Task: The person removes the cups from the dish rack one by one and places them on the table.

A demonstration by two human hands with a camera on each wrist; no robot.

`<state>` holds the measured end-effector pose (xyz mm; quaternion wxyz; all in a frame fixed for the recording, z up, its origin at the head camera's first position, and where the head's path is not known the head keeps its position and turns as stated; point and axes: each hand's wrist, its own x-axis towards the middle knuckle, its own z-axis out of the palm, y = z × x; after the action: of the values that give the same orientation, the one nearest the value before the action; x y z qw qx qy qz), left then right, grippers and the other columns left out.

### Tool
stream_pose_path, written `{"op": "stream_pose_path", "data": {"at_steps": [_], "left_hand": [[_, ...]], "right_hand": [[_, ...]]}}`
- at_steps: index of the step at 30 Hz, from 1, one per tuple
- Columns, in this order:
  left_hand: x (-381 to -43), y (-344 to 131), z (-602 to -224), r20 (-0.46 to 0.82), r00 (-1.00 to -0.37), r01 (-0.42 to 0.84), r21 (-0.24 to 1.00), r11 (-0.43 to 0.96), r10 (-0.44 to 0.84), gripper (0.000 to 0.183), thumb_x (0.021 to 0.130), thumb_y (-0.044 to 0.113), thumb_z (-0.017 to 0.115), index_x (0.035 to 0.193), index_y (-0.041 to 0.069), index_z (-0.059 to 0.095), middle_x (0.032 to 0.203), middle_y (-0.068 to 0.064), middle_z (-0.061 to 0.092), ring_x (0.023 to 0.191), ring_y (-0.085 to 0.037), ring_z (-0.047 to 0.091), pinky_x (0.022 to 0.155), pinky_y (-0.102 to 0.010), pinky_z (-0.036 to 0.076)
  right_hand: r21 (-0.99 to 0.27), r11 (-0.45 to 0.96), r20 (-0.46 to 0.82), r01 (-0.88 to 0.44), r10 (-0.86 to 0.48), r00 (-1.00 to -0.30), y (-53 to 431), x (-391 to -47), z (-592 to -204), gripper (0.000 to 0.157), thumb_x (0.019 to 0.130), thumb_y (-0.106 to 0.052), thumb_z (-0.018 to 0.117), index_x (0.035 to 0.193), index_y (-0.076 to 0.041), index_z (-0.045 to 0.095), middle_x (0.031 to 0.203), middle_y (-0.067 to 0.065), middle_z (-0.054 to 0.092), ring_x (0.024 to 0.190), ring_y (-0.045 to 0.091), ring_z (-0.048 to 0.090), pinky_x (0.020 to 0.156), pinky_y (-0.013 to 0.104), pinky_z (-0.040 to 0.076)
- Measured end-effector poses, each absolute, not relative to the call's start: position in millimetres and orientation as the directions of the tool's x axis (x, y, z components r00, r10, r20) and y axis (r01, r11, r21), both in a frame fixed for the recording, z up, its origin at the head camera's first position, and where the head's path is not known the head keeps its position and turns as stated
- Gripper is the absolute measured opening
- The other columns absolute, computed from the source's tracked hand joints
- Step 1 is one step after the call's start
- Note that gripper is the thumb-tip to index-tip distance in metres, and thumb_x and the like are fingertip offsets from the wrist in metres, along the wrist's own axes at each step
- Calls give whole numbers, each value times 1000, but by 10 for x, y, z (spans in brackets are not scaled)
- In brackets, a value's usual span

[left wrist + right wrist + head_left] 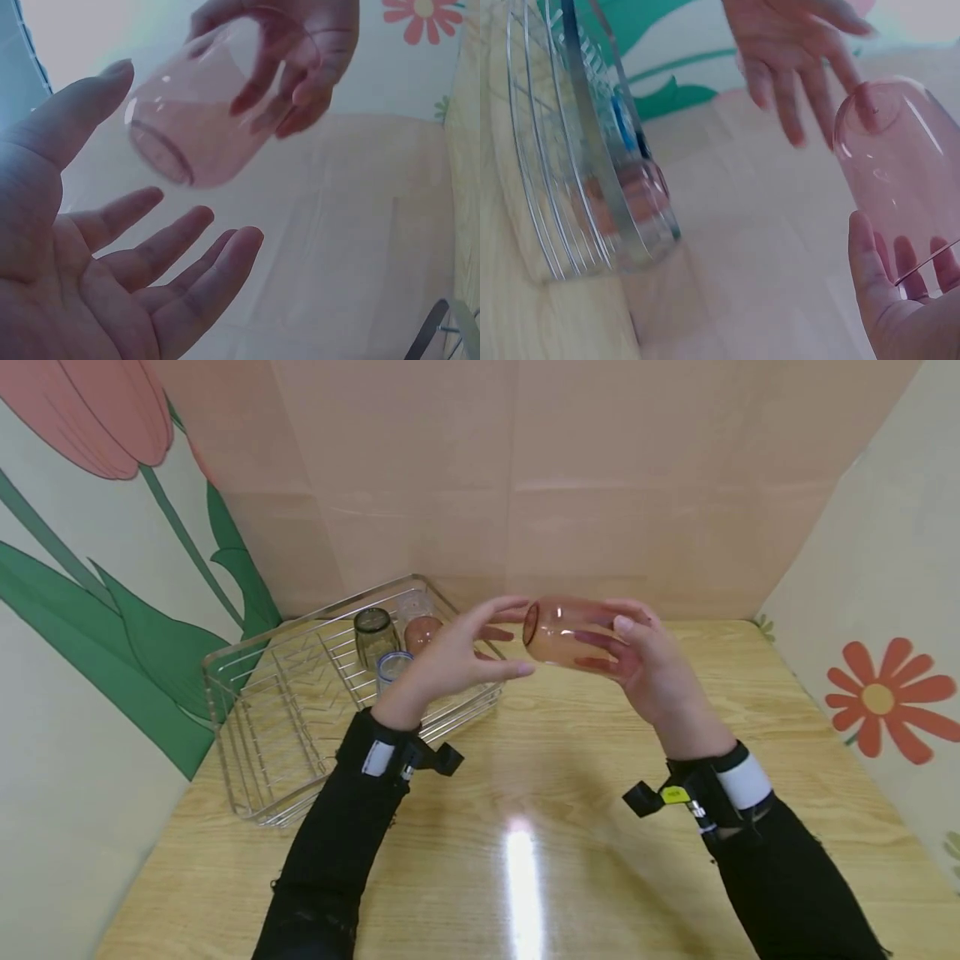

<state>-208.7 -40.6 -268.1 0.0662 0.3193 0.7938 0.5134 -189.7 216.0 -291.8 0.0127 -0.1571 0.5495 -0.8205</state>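
A see-through pink drinking glass (561,633) lies sideways in the air over the table, its closed base toward the left. My right hand (651,675) grips it near the rim; in the right wrist view the thumb (867,251) is at one side and other fingers show through the pink wall. Just off the base, my left hand (441,662) has its fingers spread and holds nothing. The left wrist view shows its palm facing the glass with a gap between them.
On the left of the wooden table (585,860) stands a wire dish rack (258,768). In it are a dark smoky glass (375,639), a blue-rimmed glass (393,667), a pinkish glass (422,631) and a clear one (414,602). A pink wall (585,468) rises behind.
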Motion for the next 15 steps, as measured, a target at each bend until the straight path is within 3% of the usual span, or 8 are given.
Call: {"op": "stream_pose_path", "data": {"at_steps": [10,15], "left_hand": [[-2154,-730,-2816,179,-805,436,825,359,565,55,85,22,77,134,12,55,134,-5,56,117,-22,56,93,-37,50],[-2186,-938,-2910,129,-837,394,816,423,532,52,87,21,75,132,7,56,132,-8,56,118,-29,55,99,-42,47]], "right_hand": [[-847,-495,256,-196,-56,-965,2812,-2003,-2854,14,99,-10,50,105,-7,63,104,8,71,97,23,67,81,37,56],[-855,-499,150,-141,21,-988,3203,-2050,-2893,14,99,-12,51,107,-7,61,105,8,71,96,23,68,77,37,57]]}}
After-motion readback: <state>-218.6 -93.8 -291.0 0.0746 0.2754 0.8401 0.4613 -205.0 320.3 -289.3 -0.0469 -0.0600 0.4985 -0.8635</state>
